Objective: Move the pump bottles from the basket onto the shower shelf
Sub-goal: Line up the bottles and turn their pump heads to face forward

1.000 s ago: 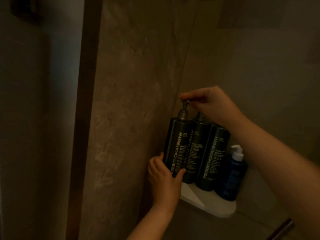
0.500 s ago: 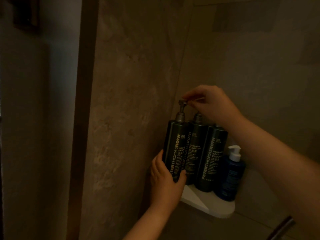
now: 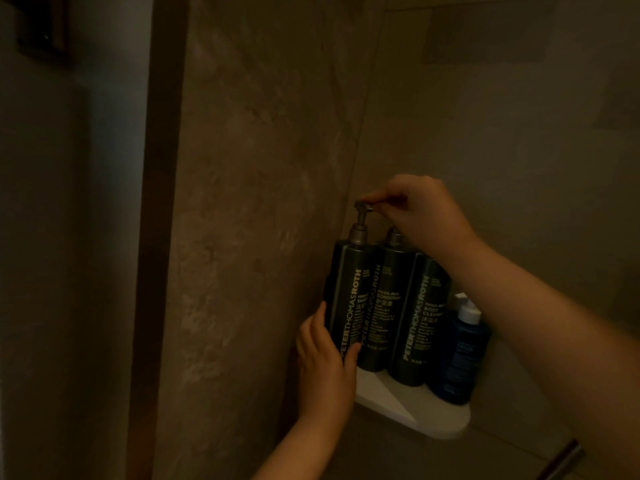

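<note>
Left bottle point(image 3: 347, 299): a tall dark pump bottle, stood upright at the left end of the row, its base hidden behind the left hand.
Left hand point(image 3: 325, 358): wrapped around the lower part of the left bottle, fingers point(image 3: 313, 329) curled behind it and thumb laid across its front.
Right hand point(image 3: 424, 211): reached over the row from the right; the pump head point(image 3: 362, 205) of the left bottle is pinched between its fingertips.
Middle bottle point(image 3: 384, 306): dark, set close against the left bottle; its pump top is partly covered by the right hand.
Third bottle point(image 3: 420, 317): dark, stood just right of the middle one.
Blue bottle point(image 3: 462, 351): shorter, with a white pump, placed at the right end.
Shelf point(image 3: 429, 414): a white corner shelf in the shower, on which the middle, third and blue bottles are carried.
Walls point(image 3: 263, 168): brown stone-look panels, dimly lit.
</note>
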Demonstrator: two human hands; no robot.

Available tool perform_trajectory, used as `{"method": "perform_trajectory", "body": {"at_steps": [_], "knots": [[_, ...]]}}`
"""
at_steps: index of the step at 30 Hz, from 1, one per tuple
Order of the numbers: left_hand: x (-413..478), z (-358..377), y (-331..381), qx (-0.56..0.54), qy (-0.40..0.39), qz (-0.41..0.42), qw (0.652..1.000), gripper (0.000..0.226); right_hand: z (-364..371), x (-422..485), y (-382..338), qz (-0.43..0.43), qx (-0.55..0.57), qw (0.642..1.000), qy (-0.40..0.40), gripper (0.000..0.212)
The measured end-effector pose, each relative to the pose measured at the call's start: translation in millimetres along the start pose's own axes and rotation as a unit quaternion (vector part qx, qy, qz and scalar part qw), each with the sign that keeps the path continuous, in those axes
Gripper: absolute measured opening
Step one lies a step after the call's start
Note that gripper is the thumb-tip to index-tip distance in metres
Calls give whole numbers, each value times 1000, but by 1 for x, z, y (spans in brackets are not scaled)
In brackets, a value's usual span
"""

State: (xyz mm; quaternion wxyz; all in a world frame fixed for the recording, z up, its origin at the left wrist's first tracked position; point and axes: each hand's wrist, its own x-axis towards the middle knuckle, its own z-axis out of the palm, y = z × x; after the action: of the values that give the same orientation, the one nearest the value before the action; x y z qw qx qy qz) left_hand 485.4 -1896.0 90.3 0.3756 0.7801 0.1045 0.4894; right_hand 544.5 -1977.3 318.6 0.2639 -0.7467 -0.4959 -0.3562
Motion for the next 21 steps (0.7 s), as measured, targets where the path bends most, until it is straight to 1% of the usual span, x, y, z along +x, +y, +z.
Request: {"method": "perform_trajectory", "body": {"at_steps": [4, 14, 18, 21], "knots": [[-1, 0, 3, 22, 4, -7, 1000, 79, 3, -1, 1, 10, 6, 1000, 10, 19], [1, 1, -1, 55, 1, 6, 998, 78, 7, -4, -3, 20, -4, 999, 32, 19], [2, 1, -2, 60, -6, 1, 998, 79, 7, -8, -9, 24, 16, 1000, 6, 23], [2, 1, -3, 59, -12, -2, 998, 79, 5, -9, -12, 23, 8, 1000, -9, 27]]}}
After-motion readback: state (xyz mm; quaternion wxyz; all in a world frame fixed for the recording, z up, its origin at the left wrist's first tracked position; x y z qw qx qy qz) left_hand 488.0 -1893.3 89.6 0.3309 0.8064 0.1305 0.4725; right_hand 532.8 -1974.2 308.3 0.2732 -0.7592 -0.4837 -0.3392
